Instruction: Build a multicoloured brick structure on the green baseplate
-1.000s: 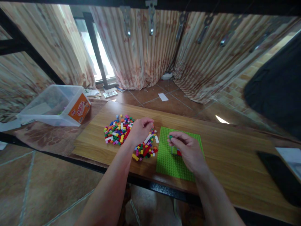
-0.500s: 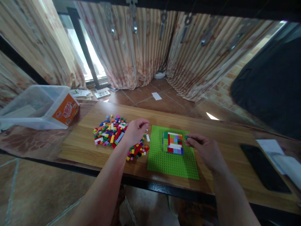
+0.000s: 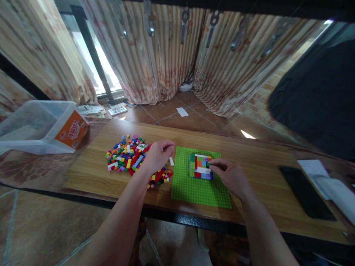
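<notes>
On the green baseplate (image 3: 199, 194): multicoloured block (image 3: 200, 170) already up, loose bricks (image 3: 129, 163) unused.
Right hand (image 3: 227, 173) pinches a small green brick (image 3: 208, 164) at the block's right edge; left hand (image 3: 157, 156) half-curled by the loose ones, can't tell if holding anything.

Bare left hand (image 3: 159, 154) and bare right hand (image 3: 229, 175); left forearm (image 3: 123, 208) and right forearm (image 3: 262, 223) (each tapering toward the hand) likewise uncovered.

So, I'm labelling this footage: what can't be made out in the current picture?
Head view, now:
Brick pile: partly hidden behind the left hand.
Green brick at the right hand: too small to tell whether it's attached.
Clear bin: left end cut off by the picture's left edge.
</notes>
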A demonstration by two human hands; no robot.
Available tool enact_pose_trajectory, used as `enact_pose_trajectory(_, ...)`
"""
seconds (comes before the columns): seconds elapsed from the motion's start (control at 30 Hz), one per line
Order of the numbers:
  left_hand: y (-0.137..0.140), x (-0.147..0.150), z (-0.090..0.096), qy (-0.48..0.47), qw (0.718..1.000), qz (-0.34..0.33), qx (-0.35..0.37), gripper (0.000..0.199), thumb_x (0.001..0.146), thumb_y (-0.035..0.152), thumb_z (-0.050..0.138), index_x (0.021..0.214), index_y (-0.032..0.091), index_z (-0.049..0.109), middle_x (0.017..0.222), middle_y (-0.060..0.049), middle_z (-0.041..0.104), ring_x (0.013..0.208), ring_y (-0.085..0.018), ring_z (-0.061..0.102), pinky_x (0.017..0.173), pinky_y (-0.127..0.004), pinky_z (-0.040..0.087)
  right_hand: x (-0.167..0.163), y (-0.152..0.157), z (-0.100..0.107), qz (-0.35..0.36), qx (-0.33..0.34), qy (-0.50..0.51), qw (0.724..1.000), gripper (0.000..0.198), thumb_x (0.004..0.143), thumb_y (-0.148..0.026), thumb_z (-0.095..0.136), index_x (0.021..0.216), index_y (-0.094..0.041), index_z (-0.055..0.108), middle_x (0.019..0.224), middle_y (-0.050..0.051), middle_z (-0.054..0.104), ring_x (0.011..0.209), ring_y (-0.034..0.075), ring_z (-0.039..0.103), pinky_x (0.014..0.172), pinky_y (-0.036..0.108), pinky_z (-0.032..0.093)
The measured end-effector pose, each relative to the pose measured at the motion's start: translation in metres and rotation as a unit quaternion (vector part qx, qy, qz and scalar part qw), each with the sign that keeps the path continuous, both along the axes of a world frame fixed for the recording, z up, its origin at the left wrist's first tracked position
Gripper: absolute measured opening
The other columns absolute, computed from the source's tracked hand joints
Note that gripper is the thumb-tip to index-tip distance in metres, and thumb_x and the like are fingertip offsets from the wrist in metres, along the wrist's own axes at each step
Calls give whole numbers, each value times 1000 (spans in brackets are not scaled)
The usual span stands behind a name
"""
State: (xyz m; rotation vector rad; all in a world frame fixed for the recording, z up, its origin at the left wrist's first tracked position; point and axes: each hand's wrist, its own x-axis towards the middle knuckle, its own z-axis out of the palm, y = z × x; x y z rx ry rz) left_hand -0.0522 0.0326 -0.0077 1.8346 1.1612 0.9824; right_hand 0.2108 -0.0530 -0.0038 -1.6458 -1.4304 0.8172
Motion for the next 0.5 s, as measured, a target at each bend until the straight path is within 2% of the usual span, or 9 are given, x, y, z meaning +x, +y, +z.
enact_pose_trajectory(0.23, 0, -2, -1, 3, 1000, 4, 0, 22, 87, 27, 52, 89, 15, 70, 75, -3, 70, 69, -15, 64, 64, -24, 51, 0, 4, -5, -25, -36, 68, 997, 21, 62, -36, 74, 76, -20, 76, 76, 5, 75, 70, 19, 67, 68, 34, 53)
enact_pose_trajectory(0.5, -1, -1, -1, 4, 1000, -3, 5, 20, 86, 25, 52, 84, 16, 69, 74, -1, 69, 67, -13, 62, 63, -23, 48, -4, 4, 3, -57, -89, 126, 986, 25, 58, -38, 75, 74, -18, 74, 61, 0, 67, 53, 12, 55, 52, 26, 45)
